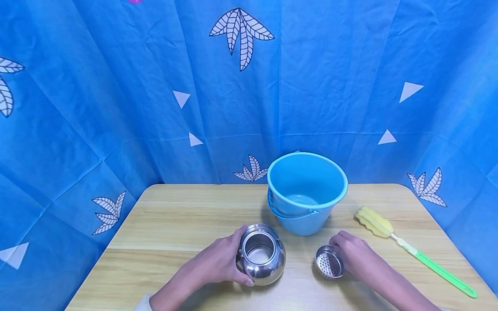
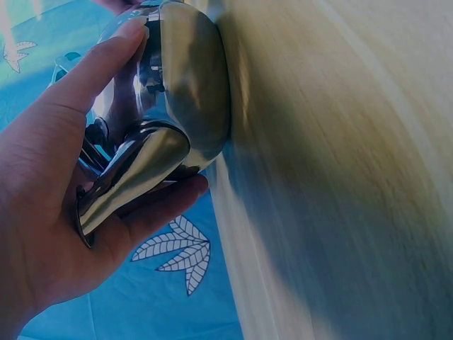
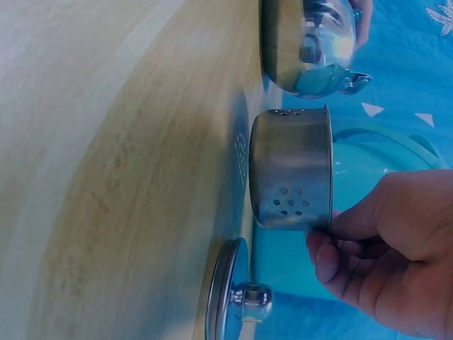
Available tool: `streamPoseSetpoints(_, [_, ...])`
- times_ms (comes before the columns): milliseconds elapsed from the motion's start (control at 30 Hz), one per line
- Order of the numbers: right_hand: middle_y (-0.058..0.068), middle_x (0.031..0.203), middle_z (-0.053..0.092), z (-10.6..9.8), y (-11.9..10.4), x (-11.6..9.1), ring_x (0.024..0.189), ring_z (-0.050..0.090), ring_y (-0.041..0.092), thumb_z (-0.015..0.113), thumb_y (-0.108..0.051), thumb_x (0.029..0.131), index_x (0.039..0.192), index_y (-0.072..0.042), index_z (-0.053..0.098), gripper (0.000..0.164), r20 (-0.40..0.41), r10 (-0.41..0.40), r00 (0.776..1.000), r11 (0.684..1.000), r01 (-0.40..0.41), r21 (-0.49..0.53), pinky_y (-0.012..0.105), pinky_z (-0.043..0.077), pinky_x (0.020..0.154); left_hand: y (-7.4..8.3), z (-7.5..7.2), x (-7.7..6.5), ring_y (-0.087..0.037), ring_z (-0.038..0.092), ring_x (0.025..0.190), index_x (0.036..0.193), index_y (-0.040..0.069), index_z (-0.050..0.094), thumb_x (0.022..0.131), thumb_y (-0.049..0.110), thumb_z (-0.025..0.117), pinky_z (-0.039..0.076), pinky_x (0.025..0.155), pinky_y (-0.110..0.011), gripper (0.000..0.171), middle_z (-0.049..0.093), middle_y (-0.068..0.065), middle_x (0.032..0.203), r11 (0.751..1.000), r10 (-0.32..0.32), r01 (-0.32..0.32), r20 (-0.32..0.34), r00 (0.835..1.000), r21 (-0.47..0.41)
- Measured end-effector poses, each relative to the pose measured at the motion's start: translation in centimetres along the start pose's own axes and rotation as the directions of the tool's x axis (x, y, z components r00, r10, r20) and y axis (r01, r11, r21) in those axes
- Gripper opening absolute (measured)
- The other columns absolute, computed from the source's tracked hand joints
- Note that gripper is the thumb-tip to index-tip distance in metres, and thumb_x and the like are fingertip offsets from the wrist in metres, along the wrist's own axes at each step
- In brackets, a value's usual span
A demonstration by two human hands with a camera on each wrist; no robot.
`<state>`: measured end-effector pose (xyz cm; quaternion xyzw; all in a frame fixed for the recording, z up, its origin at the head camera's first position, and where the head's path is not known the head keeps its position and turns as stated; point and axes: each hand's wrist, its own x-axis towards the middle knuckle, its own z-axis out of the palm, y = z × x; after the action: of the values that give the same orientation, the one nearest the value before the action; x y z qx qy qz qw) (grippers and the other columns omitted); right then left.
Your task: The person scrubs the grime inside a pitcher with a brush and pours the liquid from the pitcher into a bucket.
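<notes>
Your left hand [image 1: 223, 261] is gripping a round stainless-steel teapot [image 1: 268, 273], with the thumb pressing the near side and the fingers wrapping the far side. The teapot is standing on the near part of the wood-grain tabletop [image 1: 186, 218], left of the other objects, and its open mouth is facing up, with no lid covering it. In the left wrist view, its spout [image 2: 134, 180] is pointing back between your thumb and fingers toward the palm.

Your right hand [image 1: 352, 250] is pinching the rim of a perforated metal infuser basket [image 1: 328, 264] between thumb and fingers. You are holding it to the right of the teapot, well apart from it, with its open top facing up; whether its bottom is touching the tabletop, you cannot tell. In the right wrist view, a round metal lid [image 3: 226, 287] is lying knob-up near the basket.

Beyond your hands, a light-blue bucket [image 1: 305, 223] is standing upright at the far side. To its right, a yellow sponge brush [image 1: 405, 246] is lying diagonally, its green handle reaching toward the near right corner. A blue patterned curtain [image 1: 330, 86] is hanging behind everything.
</notes>
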<state>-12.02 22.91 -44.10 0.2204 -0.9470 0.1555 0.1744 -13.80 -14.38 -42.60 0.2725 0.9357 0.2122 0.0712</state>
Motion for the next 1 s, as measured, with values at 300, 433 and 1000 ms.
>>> streamPoseSetpoints(300, [-0.001,0.082,0.069,-0.03,-0.01,0.01,0.074,0.069,0.014,0.076,0.008,0.082,0.088,-0.009,0.074,0.018,0.039,0.033,0.999,0.999,-0.034,0.008,0.021,0.061,0.064,0.03,-0.04,0.01,-0.033,0.065,0.129,0.161,0.004,0.025,0.058,0.065,0.093,0.057,0.108,-0.047,0.137,0.061,-0.019,0.146,1.000,-0.007,0.007,0.001,1.000,0.004])
streamPoseSetpoints(433, [-0.001,0.082,0.069,0.03,0.07,0.07,0.073,0.068,0.013,0.076,0.008,0.081,0.087,-0.008,0.074,0.018,0.033,0.021,0.999,1.000,-0.021,0.002,0.021,0.061,0.064,0.02,-0.04,0.04,-0.033,0.065,0.130,0.161,0.003,0.025,0.059,0.065,0.093,0.056,0.109,-0.047,0.138,0.060,-0.020,0.147,1.000,-0.005,0.005,0.004,1.000,0.006])
streamPoseSetpoints(1000, [-0.001,0.083,0.070,0.53,0.10,0.10,0.074,0.069,0.015,0.076,0.006,0.082,0.087,-0.009,0.074,0.016,0.067,0.042,0.997,0.999,-0.043,0.019,0.023,0.062,0.065,-0.07,0.08,0.01,-0.033,0.065,0.130,0.161,0.003,0.025,0.059,0.067,0.092,0.057,0.109,-0.046,0.138,0.060,-0.019,0.147,1.000,0.002,-0.002,0.001,1.000,0.002])
